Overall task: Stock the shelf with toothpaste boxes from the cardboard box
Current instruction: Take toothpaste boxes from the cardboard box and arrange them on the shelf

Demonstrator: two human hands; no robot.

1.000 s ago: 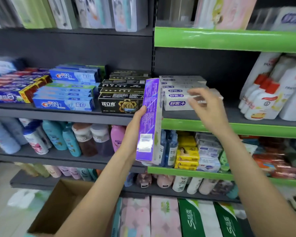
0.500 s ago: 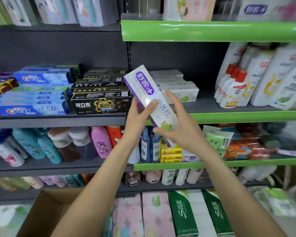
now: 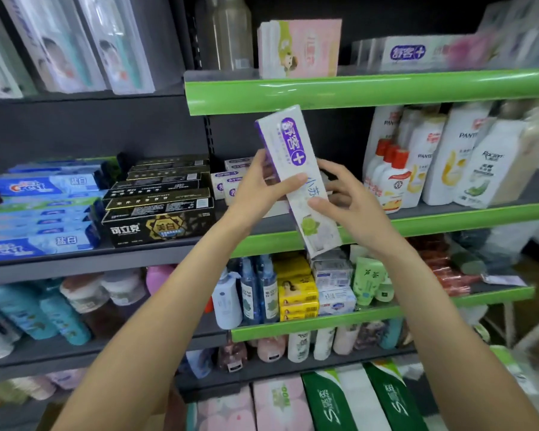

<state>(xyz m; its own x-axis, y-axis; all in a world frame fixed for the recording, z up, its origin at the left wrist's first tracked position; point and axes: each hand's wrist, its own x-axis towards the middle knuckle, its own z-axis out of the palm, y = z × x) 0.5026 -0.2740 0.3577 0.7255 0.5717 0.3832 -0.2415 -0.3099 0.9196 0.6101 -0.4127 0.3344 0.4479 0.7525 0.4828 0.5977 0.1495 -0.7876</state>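
Observation:
A white and purple toothpaste box (image 3: 296,169) stands almost upright in front of the shelf, its top tilted left. My left hand (image 3: 259,188) grips its left edge, thumb across the front. My right hand (image 3: 346,200) grips the lower right side, thumb on the face. Behind them, a stack of matching white toothpaste boxes (image 3: 231,181) lies on the green-edged shelf (image 3: 448,220), partly hidden by my hands. The cardboard box is barely visible at the bottom left edge.
Black toothpaste boxes (image 3: 159,209) and blue ones (image 3: 41,213) fill the grey shelf to the left. Shampoo bottles (image 3: 442,160) stand to the right on the same green shelf. The upper green shelf edge (image 3: 355,88) hangs just above the held box.
The box has turned from side-on to face me and risen more upright. My right hand left the shelf stack and took hold of the box. The view shifted right.

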